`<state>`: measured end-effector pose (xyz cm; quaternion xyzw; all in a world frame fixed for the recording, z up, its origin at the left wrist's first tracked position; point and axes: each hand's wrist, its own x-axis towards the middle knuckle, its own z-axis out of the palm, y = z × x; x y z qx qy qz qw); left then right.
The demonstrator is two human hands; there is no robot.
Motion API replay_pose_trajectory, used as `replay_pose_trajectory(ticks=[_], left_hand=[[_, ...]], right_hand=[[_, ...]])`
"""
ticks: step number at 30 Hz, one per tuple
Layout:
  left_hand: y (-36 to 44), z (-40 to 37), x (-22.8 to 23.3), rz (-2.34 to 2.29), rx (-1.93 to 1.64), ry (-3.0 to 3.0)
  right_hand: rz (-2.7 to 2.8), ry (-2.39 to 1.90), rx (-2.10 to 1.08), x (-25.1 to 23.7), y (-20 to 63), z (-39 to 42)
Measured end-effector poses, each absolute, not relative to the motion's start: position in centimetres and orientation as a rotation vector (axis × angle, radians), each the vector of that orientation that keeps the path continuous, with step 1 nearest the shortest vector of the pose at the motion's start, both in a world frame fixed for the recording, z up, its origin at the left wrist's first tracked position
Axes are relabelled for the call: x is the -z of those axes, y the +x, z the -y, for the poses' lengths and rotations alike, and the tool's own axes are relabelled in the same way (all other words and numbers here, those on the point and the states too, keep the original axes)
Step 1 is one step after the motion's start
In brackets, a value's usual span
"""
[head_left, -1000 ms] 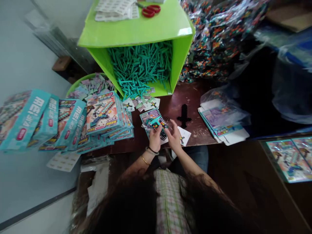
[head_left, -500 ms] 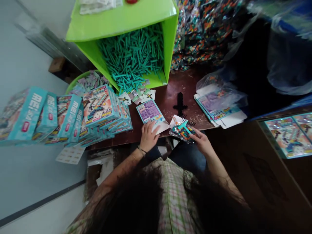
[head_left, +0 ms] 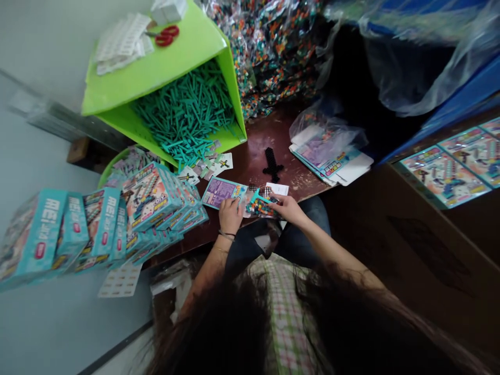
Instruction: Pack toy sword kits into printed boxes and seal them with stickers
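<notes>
At the table's front edge, my right hand (head_left: 289, 209) pinches the right side of a clear bag of coloured bricks (head_left: 262, 209). A teal T-shaped piece (head_left: 258, 196) lies on top of the bag. The bag's left end is against the open end of a flat purple-and-teal box (head_left: 222, 190). My left hand (head_left: 231, 215) closes its fingers on the near edge of that box, close to the opening. White paper (head_left: 279, 188) and small black grid pieces (head_left: 252, 187) show behind the bag. Farther back lies a black brick sword (head_left: 272, 165).
Packed boxes (head_left: 146, 200) are stacked at left. A green bin (head_left: 239, 117) holds teal sticks (head_left: 191, 107); red scissors (head_left: 167, 36) lie on it. Flat boxes (head_left: 332, 161) lie at right under plastic. Bags of bricks (head_left: 269, 57) are heaped behind. More packed boxes (head_left: 445, 172) sit far right.
My right hand has brought the bag and teal piece left, up to the box's open end. The box has turned a little under my left hand. The camera view has shifted.
</notes>
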<state>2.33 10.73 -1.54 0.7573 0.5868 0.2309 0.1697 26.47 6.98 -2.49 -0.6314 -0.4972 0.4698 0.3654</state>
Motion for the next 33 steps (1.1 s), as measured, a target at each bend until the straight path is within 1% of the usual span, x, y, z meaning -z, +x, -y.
replay_pose_trajectory(ticks=[3,8,14,16,20,23,26,29,33], left_hand=[[3.6,-11.0,1.7,-1.692,-0.625,2.118],[5.3,-11.2,1.8,-1.615,-0.646,2.156],[6.4,-9.5,2.0,-1.499,-0.615,2.173],[6.7,-9.2,1.9,-1.484,-0.616,2.138],[6.1,-10.0,1.1,-1.436,-0.701,2.046],[3.7,-11.7,0.3,-1.601,-0.778,2.018],[1.2,-13.7,0.2,-1.893,-0.721,1.933],[0.0,-14.8,0.9,-1.894,-0.668,1.841],[-0.1,-15.2,2.0,-1.85,-0.825,1.7]], right_hand=[[1.432,-1.734,-1.136,1.6,26.2,-7.1],[1.613,-1.728,-1.2,0.9,26.8,-7.8],[1.439,-1.691,-1.365,1.1,30.1,-10.7],[1.443,-1.658,-1.401,1.3,29.3,-11.0],[1.529,-1.645,-1.34,1.5,26.9,-10.8],[1.576,-1.691,-1.268,1.5,26.8,-10.7],[1.61,-1.764,-1.187,1.5,26.7,-10.9],[1.662,-1.725,-1.216,1.6,25.0,-11.0],[1.649,-1.548,-1.263,1.0,22.4,-11.5]])
